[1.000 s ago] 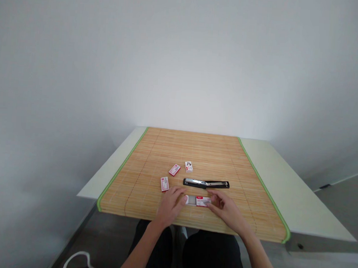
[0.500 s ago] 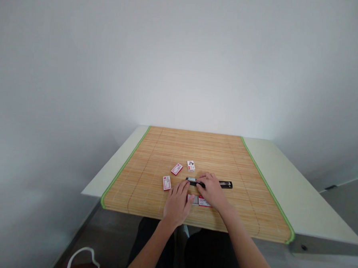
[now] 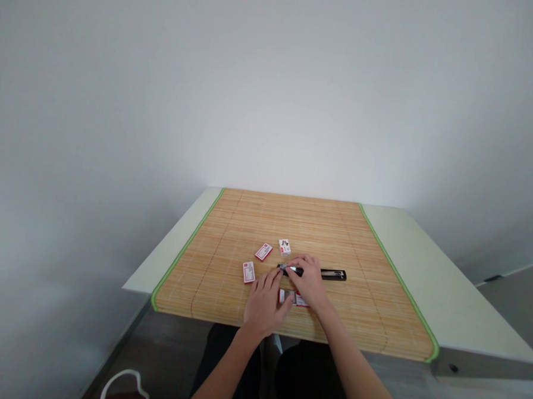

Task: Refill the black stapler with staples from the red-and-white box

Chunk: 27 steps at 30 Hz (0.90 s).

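Note:
An opened-out black stapler (image 3: 334,275) lies crosswise on the bamboo mat, with silvery metal showing along it. My right hand (image 3: 309,282) is closed over its left part, thumb and fingers pinched at the metal; any small piece between the fingertips is too small to make out. My left hand (image 3: 263,300) lies with fingers stretched out, its fingertips touching the stapler's left end. Its thumb reaches over an open red-and-white staple box (image 3: 303,300) with a grey inside, partly hidden by both hands.
Beyond my left hand lie three small boxes: a red-and-white box (image 3: 249,272), a tilted one (image 3: 264,252) and a white box with a dark picture (image 3: 284,247). The bamboo mat (image 3: 292,219) has green edging and covers a white table (image 3: 407,242) against a wall.
My right hand has shifted slightly left along the stapler, its fingertips now at the metal near the left end. My left thumb has moved a little right over the open box.

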Each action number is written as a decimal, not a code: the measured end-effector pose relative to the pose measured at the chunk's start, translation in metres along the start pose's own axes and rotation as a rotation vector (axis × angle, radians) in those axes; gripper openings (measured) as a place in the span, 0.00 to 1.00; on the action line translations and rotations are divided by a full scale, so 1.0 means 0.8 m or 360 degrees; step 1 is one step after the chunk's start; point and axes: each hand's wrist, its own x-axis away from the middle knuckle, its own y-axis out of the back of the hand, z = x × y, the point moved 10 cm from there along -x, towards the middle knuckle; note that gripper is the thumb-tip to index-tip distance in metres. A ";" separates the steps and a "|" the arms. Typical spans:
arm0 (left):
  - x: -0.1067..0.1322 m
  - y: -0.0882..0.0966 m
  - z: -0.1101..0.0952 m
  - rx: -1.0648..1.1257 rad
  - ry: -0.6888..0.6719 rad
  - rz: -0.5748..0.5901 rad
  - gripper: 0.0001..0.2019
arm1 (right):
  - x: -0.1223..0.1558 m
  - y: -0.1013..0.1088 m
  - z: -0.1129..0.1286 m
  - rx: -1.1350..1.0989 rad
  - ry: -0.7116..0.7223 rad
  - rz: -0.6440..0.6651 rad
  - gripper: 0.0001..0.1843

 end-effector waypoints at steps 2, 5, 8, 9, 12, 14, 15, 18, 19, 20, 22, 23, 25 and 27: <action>0.001 0.000 0.001 0.0014 0.0006 -0.0006 0.32 | -0.003 0.000 0.010 -0.0040 0.0034 0.0016 0.06; 0.003 0.001 0.003 0.0039 0.0004 -0.0009 0.34 | -0.006 0.012 0.024 -0.0119 0.0091 0.0005 0.06; 0.005 -0.001 0.005 0.0063 -0.0020 0.0026 0.31 | -0.003 0.032 0.036 -0.0203 0.0125 0.0004 0.04; 0.005 -0.002 0.005 0.0069 -0.0026 0.0040 0.30 | -0.001 0.036 0.039 -0.0214 0.0135 0.0031 0.04; 0.005 -0.003 0.005 0.0076 -0.0040 0.0080 0.25 | 0.014 0.037 0.051 -0.0174 0.0187 0.0203 0.03; 0.004 -0.004 0.004 0.0071 -0.0044 0.0101 0.22 | 0.027 0.031 0.060 -0.0099 0.0245 0.0330 0.03; 0.003 -0.004 0.004 0.0066 -0.0044 0.0108 0.20 | 0.033 0.027 0.064 -0.0050 0.0278 0.0389 0.04; 0.002 -0.005 0.004 0.0050 -0.0037 0.0113 0.17 | 0.047 0.013 0.073 0.0124 0.0381 0.0552 0.07; 0.002 -0.006 0.004 0.0048 -0.0032 0.0112 0.17 | 0.051 0.009 0.075 0.0178 0.0416 0.0602 0.07; 0.002 -0.006 0.005 0.0049 -0.0027 0.0109 0.16 | 0.053 0.005 0.077 0.0223 0.0447 0.0643 0.07; 0.003 -0.006 0.006 0.0060 -0.0022 0.0106 0.16 | 0.056 0.001 0.080 0.0289 0.0498 0.0706 0.06; 0.003 -0.006 0.006 0.0067 -0.0023 0.0105 0.16 | 0.057 0.000 0.081 0.0312 0.0516 0.0730 0.06; 0.003 -0.005 0.006 0.0078 -0.0027 0.0101 0.16 | 0.059 -0.003 0.081 0.0344 0.0538 0.0769 0.06; 0.003 -0.004 0.005 0.0085 -0.0030 0.0100 0.17 | 0.060 -0.004 0.080 0.0358 0.0540 0.0797 0.07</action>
